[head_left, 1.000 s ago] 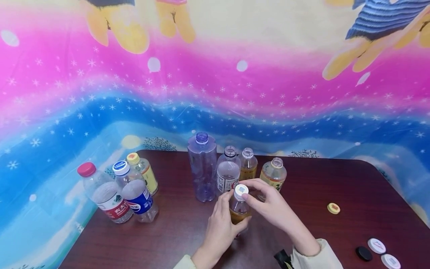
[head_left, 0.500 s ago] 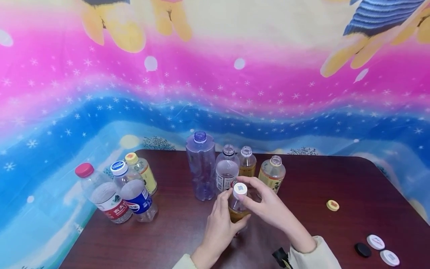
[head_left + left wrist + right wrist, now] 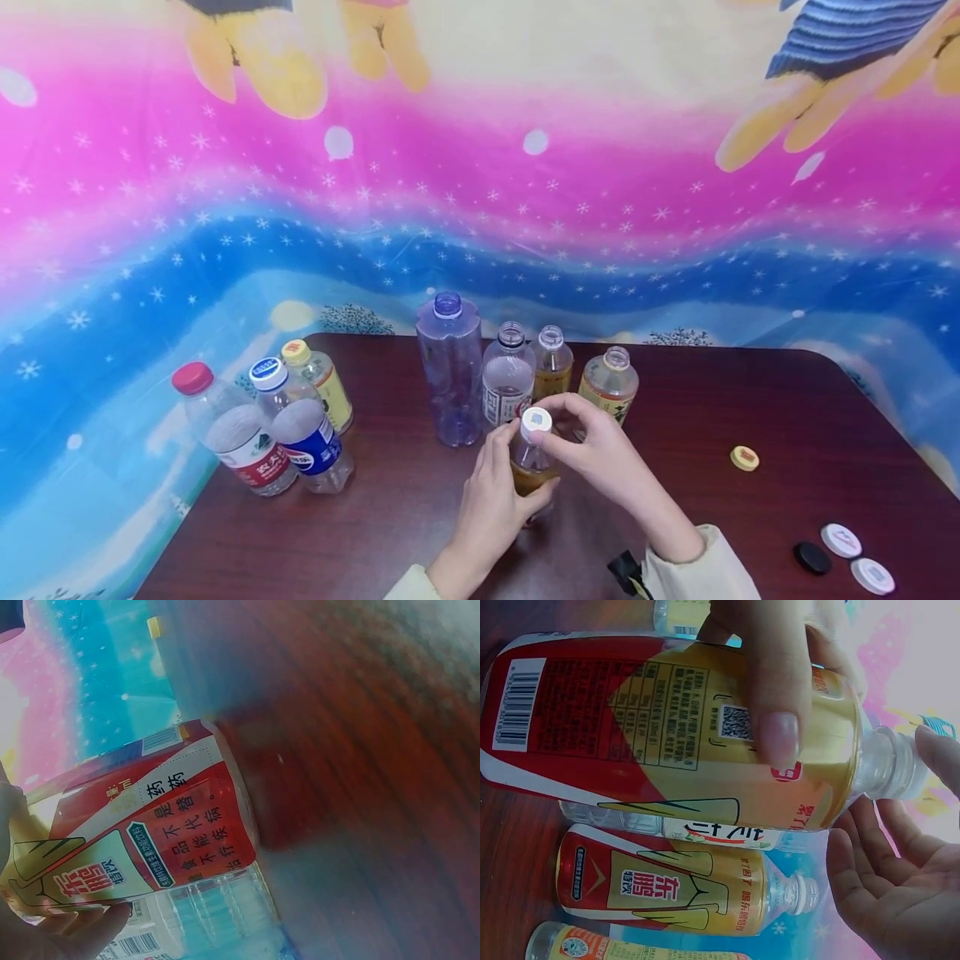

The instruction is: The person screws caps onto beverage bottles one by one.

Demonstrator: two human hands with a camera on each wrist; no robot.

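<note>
My left hand [image 3: 487, 504] grips a plastic drink bottle [image 3: 660, 727] by its upper body, thumb and fingers on either side. Its label is red and gold, and the bottle stands upright in front of me. A white cap [image 3: 537, 419] with a small printed code sits on the bottle's neck. My right hand [image 3: 603, 450] pinches that cap between thumb and fingers, as the right wrist view shows from the side. In the left wrist view the bottle's red base is close to the dark tabletop.
Behind the hands stand uncapped bottles: a tall purple one [image 3: 452, 375], a clear one [image 3: 508, 367] and two more. Capped bottles, including a red-capped one [image 3: 240, 433] and a blue-labelled one [image 3: 307, 433], stand left. A yellow cap [image 3: 745, 457], black cap [image 3: 812, 557] and two white caps lie right.
The head view has shifted slightly. Both hands keep their places on the bottle and cap, with only slight movement of the right thumb and fingers at the cap.
</note>
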